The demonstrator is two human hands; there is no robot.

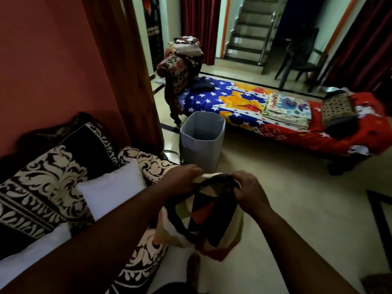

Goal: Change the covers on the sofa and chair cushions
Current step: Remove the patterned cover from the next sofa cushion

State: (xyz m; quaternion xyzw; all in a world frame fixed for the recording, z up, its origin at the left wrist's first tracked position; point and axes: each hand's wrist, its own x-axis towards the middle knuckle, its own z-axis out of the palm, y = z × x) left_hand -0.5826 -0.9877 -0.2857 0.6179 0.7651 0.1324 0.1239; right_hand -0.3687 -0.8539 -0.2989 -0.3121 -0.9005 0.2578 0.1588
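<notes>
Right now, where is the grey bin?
The grey bin stands open on the floor at centre of the head view, just beyond both hands, between the patterned sofa's end and the star-print bed.

sofa: cut by left edge | cushion cover: lower part blurred | basket: base hidden

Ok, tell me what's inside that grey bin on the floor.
The grey bin stands open-topped; only its bare inner walls show. Its near wall hides the bottom, so I cannot tell whether anything lies there.
</notes>
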